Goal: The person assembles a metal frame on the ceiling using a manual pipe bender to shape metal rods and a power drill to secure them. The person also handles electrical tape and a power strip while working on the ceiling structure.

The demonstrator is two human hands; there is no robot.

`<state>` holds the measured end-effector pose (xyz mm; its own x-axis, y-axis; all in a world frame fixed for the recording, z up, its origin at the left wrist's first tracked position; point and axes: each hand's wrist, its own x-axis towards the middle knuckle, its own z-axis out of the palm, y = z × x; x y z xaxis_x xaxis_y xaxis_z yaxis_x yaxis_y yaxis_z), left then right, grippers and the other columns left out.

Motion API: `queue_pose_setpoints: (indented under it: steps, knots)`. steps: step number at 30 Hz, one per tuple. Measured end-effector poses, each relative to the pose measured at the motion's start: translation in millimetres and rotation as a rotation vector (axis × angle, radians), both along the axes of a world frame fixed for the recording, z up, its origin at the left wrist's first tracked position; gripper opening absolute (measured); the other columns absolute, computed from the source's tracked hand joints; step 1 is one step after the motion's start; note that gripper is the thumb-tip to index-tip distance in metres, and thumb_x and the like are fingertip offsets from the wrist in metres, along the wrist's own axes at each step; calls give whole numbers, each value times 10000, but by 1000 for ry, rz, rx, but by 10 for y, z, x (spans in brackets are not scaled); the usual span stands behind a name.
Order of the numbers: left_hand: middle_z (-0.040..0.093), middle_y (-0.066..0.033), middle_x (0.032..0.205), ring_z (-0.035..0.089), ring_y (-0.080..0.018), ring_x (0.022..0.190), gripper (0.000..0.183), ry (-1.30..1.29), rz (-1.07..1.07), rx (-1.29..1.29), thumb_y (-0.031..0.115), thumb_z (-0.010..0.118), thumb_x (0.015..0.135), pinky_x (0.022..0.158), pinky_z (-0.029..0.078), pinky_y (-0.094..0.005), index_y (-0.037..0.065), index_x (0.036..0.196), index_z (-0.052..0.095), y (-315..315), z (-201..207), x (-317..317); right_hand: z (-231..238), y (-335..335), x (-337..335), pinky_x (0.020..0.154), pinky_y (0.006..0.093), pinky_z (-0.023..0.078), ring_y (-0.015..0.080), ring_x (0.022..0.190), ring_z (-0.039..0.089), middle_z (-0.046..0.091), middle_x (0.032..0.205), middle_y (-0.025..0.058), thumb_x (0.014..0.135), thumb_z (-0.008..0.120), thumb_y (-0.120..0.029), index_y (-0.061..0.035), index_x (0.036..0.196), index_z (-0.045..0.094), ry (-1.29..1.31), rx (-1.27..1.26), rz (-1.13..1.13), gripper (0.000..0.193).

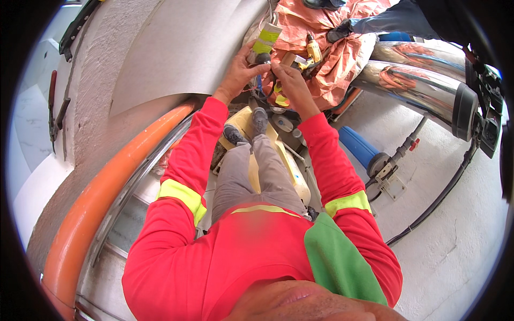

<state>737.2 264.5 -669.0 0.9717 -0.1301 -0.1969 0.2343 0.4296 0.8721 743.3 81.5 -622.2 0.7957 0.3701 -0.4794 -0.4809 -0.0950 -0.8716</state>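
Both my hands are raised close together in front of me, over the near edge of an orange tarp (342, 69). My left hand (238, 74) is bent around a small dark rounded thing (262, 58), its thumb stretched toward my right hand. Just above it is a yellow-green band with a silver stripe (266, 39); what it belongs to is unclear. My right hand (293, 85) has its fingertips pinched beside the left thumb, next to a small brown piece (288, 59). What the fingers grip is too small to tell. On the tarp, right of my hands, lies a yellow power drill (314, 49).
I stand on a yellow surface (251, 120). An orange pipe (101, 203) curves along the left. Shiny metal cylinders (412, 88) and a blue cylinder (357, 147) with grey piping are on the right. Another person's jeans leg (388, 24) reaches onto the tarp. Pliers (56, 109) hang far left.
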Motion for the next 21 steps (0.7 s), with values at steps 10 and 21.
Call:
queue_pose_setpoints:
  steps: [10,21]
  knots:
    - [637,-98,1247,644,-149,1078,668,76,-7,106,92,826,843,938,544,-296,-4,1404,476,170,21,-58,206,-233,102,925,270,493,129,1039,632,667,1209,79,1001,608,-133,-1,1454,472,-171,215,-39,491]
    - [634,-94,1245,644,-136,1098,710,-78,-37,210,34,831,817,937,564,-302,17,1401,428,66,148,-97,163,91,226,734,215,487,55,865,575,604,1142,33,946,623,21,-52,1415,503,-248,123,-9,490]
